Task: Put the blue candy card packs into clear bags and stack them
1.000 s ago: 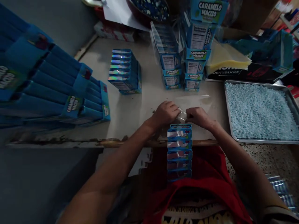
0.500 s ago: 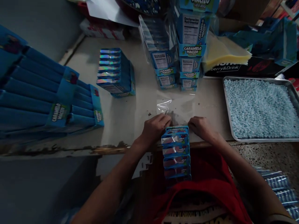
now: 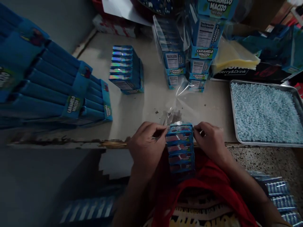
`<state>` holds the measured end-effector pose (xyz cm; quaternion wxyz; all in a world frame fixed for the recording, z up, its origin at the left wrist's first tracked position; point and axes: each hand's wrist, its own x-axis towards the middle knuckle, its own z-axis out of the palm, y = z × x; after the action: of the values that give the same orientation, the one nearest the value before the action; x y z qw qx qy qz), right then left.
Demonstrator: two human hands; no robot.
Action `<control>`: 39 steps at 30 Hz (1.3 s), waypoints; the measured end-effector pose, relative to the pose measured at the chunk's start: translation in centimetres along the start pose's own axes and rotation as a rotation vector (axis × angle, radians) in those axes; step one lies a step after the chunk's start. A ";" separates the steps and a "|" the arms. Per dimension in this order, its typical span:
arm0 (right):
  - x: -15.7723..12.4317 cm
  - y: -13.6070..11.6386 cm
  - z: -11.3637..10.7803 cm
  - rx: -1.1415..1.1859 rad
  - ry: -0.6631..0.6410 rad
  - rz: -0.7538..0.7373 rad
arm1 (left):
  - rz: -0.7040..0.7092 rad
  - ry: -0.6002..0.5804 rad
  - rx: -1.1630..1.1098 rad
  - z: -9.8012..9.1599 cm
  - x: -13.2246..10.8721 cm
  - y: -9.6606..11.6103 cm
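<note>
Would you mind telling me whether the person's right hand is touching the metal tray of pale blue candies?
Apart. The head view shows the right hand at the row of small blue boxes, with bare tabletop between it and the metal tray.

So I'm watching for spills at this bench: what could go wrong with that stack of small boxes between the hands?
The stack of boxes hangs past the table edge, held only between the left hand and right hand, so a loose grip might drop some into the lap. The clear bag looks thin and crumpled, and could snag or tear on box corners. The tray of blue candies sits close to the right arm; a bump may scatter them.
</note>
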<state>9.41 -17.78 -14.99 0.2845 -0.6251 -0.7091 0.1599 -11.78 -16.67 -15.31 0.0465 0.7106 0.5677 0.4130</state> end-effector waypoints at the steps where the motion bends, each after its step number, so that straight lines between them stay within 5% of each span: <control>1: -0.5 0.1 0.6 0.059 0.051 -0.004 | -0.035 0.050 -0.018 0.3 -0.4 0.2; 6: -0.2 1.0 2.1 0.177 0.188 -0.002 | 0.110 0.235 0.105 2.0 -0.5 0.1; 12: 3.5 1.1 -0.7 0.141 -0.012 0.173 | 0.158 0.026 0.291 2.9 1.8 0.3; 16: 3.3 0.2 -2.2 0.316 -0.025 0.232 | 0.124 0.057 0.135 2.9 1.0 0.6; 21: 0.5 -0.7 -1.7 0.161 0.130 0.061 | -0.011 0.062 -0.105 2.2 0.0 0.0; 26: -1.6 -0.1 -0.4 -0.202 0.222 -0.256 | 0.266 0.258 -0.004 2.0 -0.5 -0.6; 34: -2.4 1.7 1.3 -0.156 0.305 -0.296 | 0.463 0.276 0.025 1.5 -4.1 -2.7; 37: -2.2 2.5 2.2 -0.153 0.302 -0.298 | 0.451 0.308 0.030 3.3 -5.0 -4.2; 39: -1.9 2.9 2.8 -0.109 0.282 -0.264 | 0.311 0.345 -0.028 5.2 -4.9 -5.1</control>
<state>10.13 -18.85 -19.21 0.3653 -0.5573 -0.7456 -0.0062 -12.42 -16.89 -24.04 -0.1053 0.7077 0.4453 0.5382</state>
